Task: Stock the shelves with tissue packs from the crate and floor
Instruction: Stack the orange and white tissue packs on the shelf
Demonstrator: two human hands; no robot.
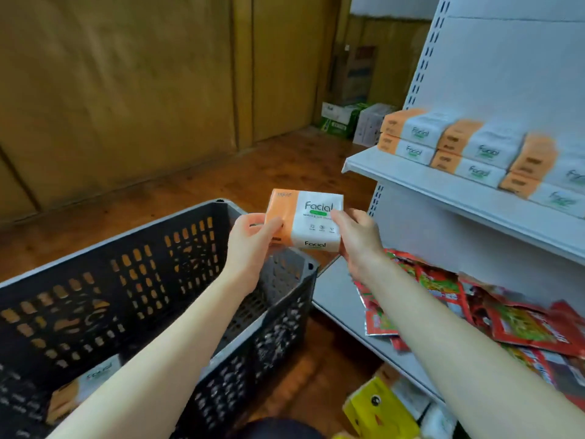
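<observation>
Frame centre: left hand (250, 237) and right hand (357, 239) each grip one end of the tissue pack (311, 217) (label up, likely to square it) above the crate (158, 248), short of the right-side shelf (443, 193).

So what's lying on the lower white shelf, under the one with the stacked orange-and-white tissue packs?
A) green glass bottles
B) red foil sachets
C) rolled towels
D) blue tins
B: a loose heap of red foil sachets lies on the lower white metal shelf, beneath the upper white shelf carrying the stacked orange-and-white tissue packs. The left hand and right hand grip one more tissue pack in front.
</observation>
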